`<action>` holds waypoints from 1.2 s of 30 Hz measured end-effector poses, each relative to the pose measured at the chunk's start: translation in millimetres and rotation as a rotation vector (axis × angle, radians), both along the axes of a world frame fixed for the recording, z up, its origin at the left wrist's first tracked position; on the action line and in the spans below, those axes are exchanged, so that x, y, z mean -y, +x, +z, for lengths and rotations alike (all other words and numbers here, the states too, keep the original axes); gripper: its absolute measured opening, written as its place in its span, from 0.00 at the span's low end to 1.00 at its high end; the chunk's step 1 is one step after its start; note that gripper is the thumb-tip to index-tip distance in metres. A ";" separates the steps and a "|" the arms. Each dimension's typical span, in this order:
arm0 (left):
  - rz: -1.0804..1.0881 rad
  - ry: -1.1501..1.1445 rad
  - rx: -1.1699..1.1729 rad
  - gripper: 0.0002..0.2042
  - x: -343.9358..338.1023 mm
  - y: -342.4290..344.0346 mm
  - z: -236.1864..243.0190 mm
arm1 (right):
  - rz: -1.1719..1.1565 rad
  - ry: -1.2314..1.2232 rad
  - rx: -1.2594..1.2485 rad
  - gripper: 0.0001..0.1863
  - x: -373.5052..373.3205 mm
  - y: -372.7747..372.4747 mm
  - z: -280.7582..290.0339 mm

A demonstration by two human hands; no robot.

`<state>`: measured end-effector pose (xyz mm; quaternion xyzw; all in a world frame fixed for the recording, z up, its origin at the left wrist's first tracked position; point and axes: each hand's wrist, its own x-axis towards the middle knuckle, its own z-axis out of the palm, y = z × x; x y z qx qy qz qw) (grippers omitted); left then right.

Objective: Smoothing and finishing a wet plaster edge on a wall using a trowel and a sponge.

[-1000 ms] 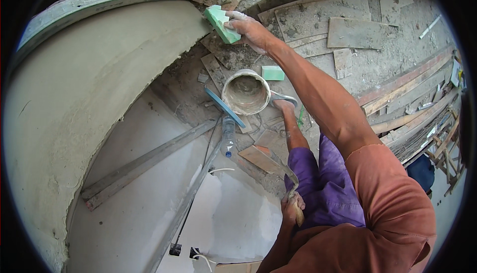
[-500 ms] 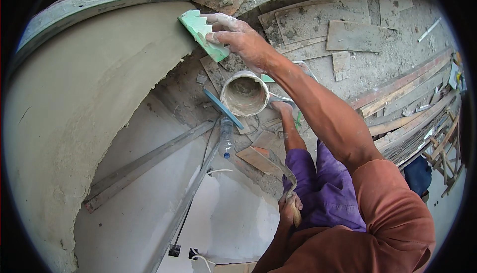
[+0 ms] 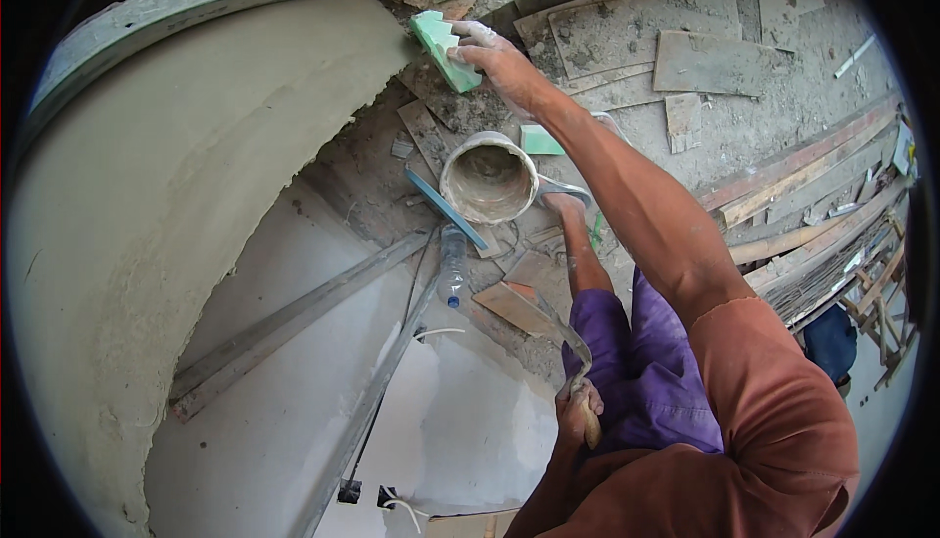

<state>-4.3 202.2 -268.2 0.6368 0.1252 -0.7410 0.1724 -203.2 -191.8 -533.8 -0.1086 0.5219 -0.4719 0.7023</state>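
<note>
My right hand (image 3: 506,60) is stretched out far ahead and grips a green plastering float (image 3: 446,46), pressing it at the top edge of a curved, freshly plastered grey wall (image 3: 196,156). My left hand (image 3: 578,407) stays low beside my purple trousers, closed round the wooden handle of a trowel (image 3: 565,330) whose metal blade points up. Below the outstretched arm stands a mortar-smeared bucket (image 3: 487,179), close to my sandalled foot (image 3: 565,200).
A clear plastic bottle (image 3: 451,266) and a blue strip (image 3: 446,207) lie by the bucket, with a second green block (image 3: 540,140) behind it. Long metal straightedges (image 3: 294,318) rest on the lower white surface. Boards and planks (image 3: 813,205) are piled at the right.
My right hand has carried the green float leftward, from above the bucket to the edge of the curved wall. The left hand and trowel have stayed where they were.
</note>
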 end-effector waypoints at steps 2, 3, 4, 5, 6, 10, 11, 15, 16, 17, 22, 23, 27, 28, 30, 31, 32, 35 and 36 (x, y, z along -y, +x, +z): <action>-0.010 0.024 0.017 0.06 -1.8 -1.0 0.1 | -0.003 0.004 -0.043 0.28 5.2 4.9 -3.1; -0.010 0.023 0.018 0.06 -3.3 0.1 -0.5 | -0.007 0.009 -0.089 0.28 6.9 6.9 -3.7; -0.005 0.017 0.019 0.06 -5.3 1.7 -1.2 | -0.007 0.007 -0.088 0.28 7.8 8.0 -3.7; 0.001 0.010 0.019 0.07 -6.6 2.8 -1.4 | 0.029 0.033 -0.040 0.28 8.5 8.5 -3.2; 0.003 0.008 0.023 0.07 -7.3 3.6 -0.3 | 0.067 0.060 0.012 0.28 8.9 11.6 -1.9; -0.007 0.010 0.014 0.08 -8.1 1.7 -1.4 | 0.053 0.012 -0.042 0.29 11.6 9.2 8.4; -0.025 0.008 0.012 0.08 -8.1 2.1 -1.8 | 0.044 -0.043 -0.034 0.29 13.0 9.5 16.7; -0.006 0.027 0.006 0.07 -6.0 4.6 -1.5 | 0.110 -0.199 -0.190 0.30 15.3 12.7 65.5; -0.006 0.024 0.000 0.07 -8.2 5.9 -2.3 | 0.040 -0.187 -0.225 0.27 14.0 15.3 82.6; -0.006 0.022 -0.005 0.07 -8.0 5.3 -2.1 | 0.041 -0.196 -0.226 0.27 12.5 16.0 93.5; -0.019 -0.009 0.005 0.06 -2.6 1.5 -0.1 | 0.014 -0.233 -0.153 0.28 8.2 19.3 140.5; -0.030 -0.012 0.006 0.06 -1.2 0.7 0.3 | 0.028 -0.239 -0.213 0.29 8.2 21.0 151.0; -0.034 -0.054 0.006 0.06 2.9 -1.3 1.3 | 0.005 -0.277 -0.205 0.30 7.9 25.9 186.5; -0.037 -0.064 0.014 0.06 2.9 -1.3 2.4 | 0.018 -0.271 -0.181 0.30 9.2 23.6 201.1; -0.037 -0.083 0.019 0.06 2.9 -1.7 3.2 | 0.004 -0.312 -0.182 0.30 10.7 25.2 222.8; -0.042 -0.092 0.015 0.06 2.9 -1.9 3.2 | -0.013 -0.340 -0.183 0.30 11.3 25.5 234.1; -0.047 -0.102 0.011 0.06 2.9 -2.1 3.3 | 0.023 -0.327 -0.148 0.30 11.9 23.4 247.3; -0.021 -0.099 0.003 0.06 1.8 -4.8 1.7 | -0.011 -0.450 -0.304 0.31 10.3 27.8 271.2; -0.016 -0.108 0.003 0.06 2.2 -5.5 2.1 | 0.020 -0.423 -0.316 0.31 9.8 26.3 284.4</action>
